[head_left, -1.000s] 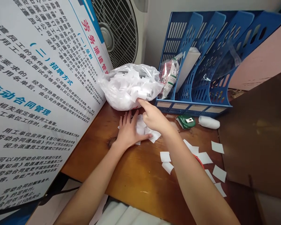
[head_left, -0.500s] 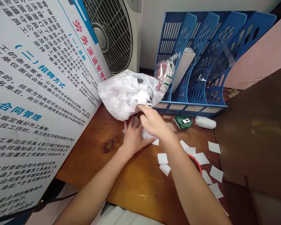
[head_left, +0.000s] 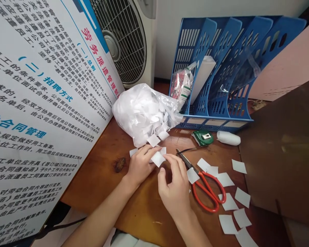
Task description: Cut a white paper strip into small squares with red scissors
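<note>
My left hand [head_left: 141,164] is on the wooden table with its fingers curled around small white paper squares [head_left: 158,159], just in front of the plastic bag. My right hand [head_left: 173,183] is beside it, thumb apart from the curved fingers, its fingertips at the edge of those squares. The clear plastic bag [head_left: 134,106] lies on its side, full of paper squares, and several spill from its mouth. Right of my right hand lie red-handled scissors [head_left: 204,187], with a loose paper square [head_left: 193,175] over part of them.
Several paper squares [head_left: 228,224] lie scattered at the right. A green tape measure [head_left: 203,138] and a white roll [head_left: 228,138] sit before the blue file rack [head_left: 213,120]. A fan [head_left: 123,41] stands behind, and a printed board [head_left: 54,103] borders the left.
My right hand has drawn back from the bag's mouth toward me, uncovering the scissors. My left hand has shifted slightly nearer me, and paper squares now show between the hands.
</note>
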Available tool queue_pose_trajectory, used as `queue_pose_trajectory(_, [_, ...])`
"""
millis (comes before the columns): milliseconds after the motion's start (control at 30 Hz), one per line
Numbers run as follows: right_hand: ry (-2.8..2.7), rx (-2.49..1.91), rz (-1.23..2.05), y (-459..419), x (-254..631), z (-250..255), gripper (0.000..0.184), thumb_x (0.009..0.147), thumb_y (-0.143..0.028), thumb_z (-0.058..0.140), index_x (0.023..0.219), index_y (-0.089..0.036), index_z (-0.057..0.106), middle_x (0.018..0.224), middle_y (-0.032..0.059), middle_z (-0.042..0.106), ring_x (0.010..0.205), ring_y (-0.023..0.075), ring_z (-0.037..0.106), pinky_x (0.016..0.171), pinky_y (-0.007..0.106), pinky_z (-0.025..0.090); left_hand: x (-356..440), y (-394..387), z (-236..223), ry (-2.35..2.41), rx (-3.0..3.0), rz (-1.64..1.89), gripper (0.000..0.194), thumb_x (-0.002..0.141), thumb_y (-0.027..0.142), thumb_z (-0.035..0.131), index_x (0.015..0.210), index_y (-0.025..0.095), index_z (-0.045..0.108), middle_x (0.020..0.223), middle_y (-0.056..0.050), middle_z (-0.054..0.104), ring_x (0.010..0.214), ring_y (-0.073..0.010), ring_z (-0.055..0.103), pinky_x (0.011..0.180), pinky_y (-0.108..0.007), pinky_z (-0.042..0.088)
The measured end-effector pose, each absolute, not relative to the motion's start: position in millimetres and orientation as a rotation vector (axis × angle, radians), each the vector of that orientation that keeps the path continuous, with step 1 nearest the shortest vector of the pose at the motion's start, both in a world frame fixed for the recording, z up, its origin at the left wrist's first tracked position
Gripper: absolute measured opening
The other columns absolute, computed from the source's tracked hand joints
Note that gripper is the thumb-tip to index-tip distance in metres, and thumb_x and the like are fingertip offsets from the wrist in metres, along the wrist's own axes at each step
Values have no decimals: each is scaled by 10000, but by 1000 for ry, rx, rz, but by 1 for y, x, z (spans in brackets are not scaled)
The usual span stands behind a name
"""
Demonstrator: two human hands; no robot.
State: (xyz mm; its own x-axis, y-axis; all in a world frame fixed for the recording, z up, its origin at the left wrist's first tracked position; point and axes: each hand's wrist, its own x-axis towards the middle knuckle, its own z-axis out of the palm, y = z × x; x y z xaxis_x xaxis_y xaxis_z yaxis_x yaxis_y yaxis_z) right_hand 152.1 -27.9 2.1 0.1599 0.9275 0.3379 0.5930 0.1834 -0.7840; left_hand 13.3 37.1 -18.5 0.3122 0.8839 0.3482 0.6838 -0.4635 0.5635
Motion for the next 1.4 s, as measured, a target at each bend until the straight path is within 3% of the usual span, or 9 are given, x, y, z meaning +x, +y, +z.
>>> queue_pose_trajectory(233, [-1199, -1569, 705, -35, 158, 7, 307, 932, -235, 556, 1239, -256, 560, 1159, 51, 635, 971, 169, 614, 797, 311, 545, 15, 40, -10, 1255, 2184, 1068, 253, 899, 102, 685, 1123, 213, 726, 1035, -44, 688, 942, -158, 685, 832, -245, 539])
queue_pose_trajectory(400, [-975, -1533, 942, -41, 148, 2, 290, 958, -305, 544, 1238, -229, 541, 1139, 66, 657, 928, 151, 643, 764, 271, 552, 31, 37, 44, 1315, 2106, 1168, 270, 873, 100, 705, 1100, 244, 730, 1086, -25, 694, 956, -158, 693, 861, -250, 532])
queue_pose_trajectory(567, [-1203, -1625, 766, -42, 147, -4, 292, 990, -249, 478, 1280, -214, 492, 1081, 66, 658, 833, 137, 638, 689, 249, 552, 48, 80, 96, 1806, 2285, 812, 204, 791, 147, 731, 983, 213, 750, 996, -70, 737, 904, -296, 716, 755, -372, 549])
queue_pose_trajectory(733, [-1634, -1706, 529, -34, 148, -3, 236, 933, -172, 501, 1137, -161, 619, 1163, 129, 602, 1076, 264, 559, 948, 431, 507, 56, 149, 102, 2036, 2278, 397, 200, 729, 121, 729, 924, 154, 752, 883, -156, 746, 851, -376, 721, 700, -438, 564])
queue_pose_trajectory(933, [-2040, -1756, 536, -5, 145, 7, 628, 800, 20, 463, 1415, -89, 529, 1249, 182, 581, 1105, 344, 496, 942, 524, 478, 64, 185, 109, 2117, 2314, 556, 332, 828, 119, 657, 1160, 115, 671, 1164, -194, 691, 1068, -388, 673, 894, -520, 547])
queue_pose_trajectory(1067, [-2247, -1703, 590, 7, 145, 17, 689, 767, 50, 454, 1429, -128, 516, 1261, 163, 562, 1099, 325, 510, 867, 458, 500, 64, 188, 94, 2104, 2305, 670, 604, 794, 218, 776, 1334, 41, 573, 1448, -296, 505, 1398, -488, 416, 1155, -673, 277])
queue_pose_trajectory(1167, [-2352, -1638, 634, 14, 148, 23, 571, 744, 44, 478, 1266, -147, 609, 1256, 151, 547, 1085, 295, 516, 829, 401, 483, 59, 177, 83, 1980, 2311, 677, 889, 769, 352, 823, 1494, 44, 410, 1565, -312, 370, 1472, -476, 316, 1195, -680, 188])
queue_pose_trajectory(1233, [-2387, -1607, 653, 18, 151, 26, 445, 738, 34, 490, 1122, -138, 633, 1207, 151, 555, 1061, 280, 513, 822, 385, 456, 54, 164, 84, 1892, 2361, 743, 918, 771, 367, 817, 1509, 40, 380, 1595, -303, 325, 1476, -462, 316, 1204, -652, 208])
queue_pose_trajectory(1400, [-2405, -1504, 714, 31, 160, 30, 212, 776, -19, 522, 928, -148, 597, 1013, 108, 621, 991, 254, 524, 798, 355, 401, 36, 120, 101, 1504, 2493, 1024, 568, 877, 347, 705, 1375, 137, 530, 1540, -190, 453, 1444, -327, 410, 1195, -485, 336])
